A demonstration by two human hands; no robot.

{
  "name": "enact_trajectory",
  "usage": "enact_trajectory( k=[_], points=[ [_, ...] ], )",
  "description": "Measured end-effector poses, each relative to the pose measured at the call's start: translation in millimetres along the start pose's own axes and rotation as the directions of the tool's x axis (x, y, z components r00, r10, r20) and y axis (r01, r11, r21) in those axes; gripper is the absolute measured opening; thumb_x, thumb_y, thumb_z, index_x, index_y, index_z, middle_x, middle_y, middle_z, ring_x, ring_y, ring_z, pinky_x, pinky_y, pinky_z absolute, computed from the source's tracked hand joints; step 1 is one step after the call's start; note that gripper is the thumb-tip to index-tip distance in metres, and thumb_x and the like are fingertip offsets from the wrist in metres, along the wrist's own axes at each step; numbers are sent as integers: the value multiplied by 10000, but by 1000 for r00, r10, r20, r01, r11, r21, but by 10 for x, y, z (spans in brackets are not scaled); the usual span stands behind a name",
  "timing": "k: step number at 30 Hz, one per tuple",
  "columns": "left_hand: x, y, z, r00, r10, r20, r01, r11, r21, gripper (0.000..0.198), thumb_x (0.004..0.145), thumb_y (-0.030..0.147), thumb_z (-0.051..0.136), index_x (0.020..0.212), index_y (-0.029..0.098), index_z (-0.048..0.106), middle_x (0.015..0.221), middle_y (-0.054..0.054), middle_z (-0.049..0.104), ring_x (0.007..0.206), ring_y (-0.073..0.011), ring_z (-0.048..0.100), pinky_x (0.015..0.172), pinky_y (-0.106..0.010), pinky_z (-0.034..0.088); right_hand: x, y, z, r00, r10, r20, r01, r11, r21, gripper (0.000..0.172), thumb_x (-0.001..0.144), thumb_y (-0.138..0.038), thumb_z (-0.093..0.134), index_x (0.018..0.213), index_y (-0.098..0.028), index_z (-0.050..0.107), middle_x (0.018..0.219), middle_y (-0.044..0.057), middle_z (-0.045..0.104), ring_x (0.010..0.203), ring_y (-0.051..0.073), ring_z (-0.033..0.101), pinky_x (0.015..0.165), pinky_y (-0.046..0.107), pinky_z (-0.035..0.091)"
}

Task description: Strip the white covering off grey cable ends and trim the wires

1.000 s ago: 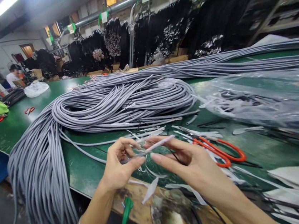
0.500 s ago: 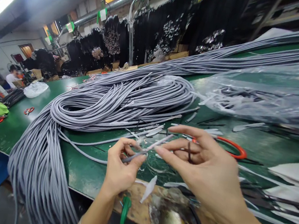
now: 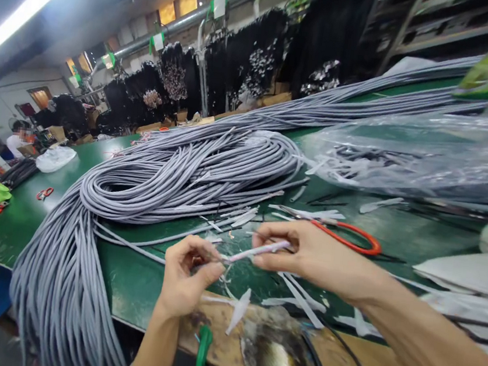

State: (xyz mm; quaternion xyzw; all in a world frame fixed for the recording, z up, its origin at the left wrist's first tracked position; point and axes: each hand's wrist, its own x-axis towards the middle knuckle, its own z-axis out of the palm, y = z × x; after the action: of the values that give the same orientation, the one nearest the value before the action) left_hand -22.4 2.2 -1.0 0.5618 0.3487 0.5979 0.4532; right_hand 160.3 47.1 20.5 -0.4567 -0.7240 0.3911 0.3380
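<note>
My left hand (image 3: 189, 279) is closed in a pinch on a grey cable, close to where its outer jacket ends; the fingers hide most of that grip. From there the cable's pale inner core (image 3: 258, 251) sticks out to the right, tilted slightly up. My right hand (image 3: 293, 247) pinches this pale core near its far end, thumb below and fingers above. Red-handled scissors (image 3: 361, 238) lie just behind my right wrist. White wrapping scraps (image 3: 238, 311) are strewn under and around both hands.
A thick coiled bundle of grey cables (image 3: 173, 181) covers the green table (image 3: 135, 288) and hangs over its front edge. Clear plastic bags (image 3: 426, 168) lie at right. Close in front are a wooden board (image 3: 217, 344), a green-handled tool (image 3: 203, 351) and a stained metal block (image 3: 279, 357).
My right hand has moved from beside the core's tip, fingers apart, to pinching the pale core. My left hand keeps its pinch. The view has turned slightly right.
</note>
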Motion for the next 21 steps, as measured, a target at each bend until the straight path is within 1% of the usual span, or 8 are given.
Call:
enact_trajectory(
  k=[2,3,5,7,10,12,14,21],
  points=[
    [12,-22,-20,998,-11,-62,6,997,-78,240,645,335,727,815,174,675,588,28,508,492,-67,425,440,-172,309,18,56,69,982,-28,-188,-20,967,-252,64,618,-251,568,657,-207,595,539,1,617,458,163,546,434,263,361],
    [15,-30,-23,997,-15,-79,8,996,-86,263,651,351,721,844,175,688,591,23,516,484,-64,419,433,-172,303,13,70,99,951,-71,-301,-41,935,-351,107,648,-269,566,732,-210,596,541,2,624,436,172,545,415,267,345],
    [16,-37,-14,995,-7,-102,1,998,-58,243,667,354,708,823,168,717,621,-3,561,498,-68,426,438,-179,306,-29,55,136,843,-225,-490,-39,881,-472,139,736,-331,537,818,-218,554,524,-6,617,390,178,535,385,265,318],
    [11,-36,8,991,15,-130,-16,1000,-6,191,680,332,700,760,163,737,660,-33,605,546,-87,459,460,-191,320,-105,-12,151,716,-421,-557,62,833,-549,114,832,-336,461,810,-231,498,527,-9,612,398,167,546,397,263,338],
    [2,-28,40,985,56,-166,-48,997,55,134,680,292,701,714,170,747,670,-49,633,590,-110,482,491,-210,332,-207,-150,170,571,-713,-406,305,644,-702,110,887,-225,409,790,-234,460,576,-2,621,465,144,559,508,270,386],
    [-3,-26,51,983,70,-169,-55,994,95,111,684,273,700,705,174,746,653,-43,634,579,-107,475,503,-218,333,-236,-215,192,517,-817,-257,441,511,-737,110,885,-168,422,805,-227,468,610,-5,632,515,136,563,578,288,376],
    [-9,-29,56,984,77,-159,-56,990,130,96,689,259,697,710,178,744,663,-41,641,580,-108,481,509,-220,337,-240,-238,218,499,-844,-197,470,455,-756,104,875,-136,452,823,-219,490,625,-12,645,546,137,560,612,310,348],
    [-25,-21,89,976,132,-171,-93,971,220,76,681,191,691,737,181,741,658,-38,634,560,-103,480,474,-208,339,-262,-201,256,490,-855,-172,412,401,-818,91,840,-106,527,859,-193,545,626,-17,662,574,141,548,617,323,311]
  ],
)
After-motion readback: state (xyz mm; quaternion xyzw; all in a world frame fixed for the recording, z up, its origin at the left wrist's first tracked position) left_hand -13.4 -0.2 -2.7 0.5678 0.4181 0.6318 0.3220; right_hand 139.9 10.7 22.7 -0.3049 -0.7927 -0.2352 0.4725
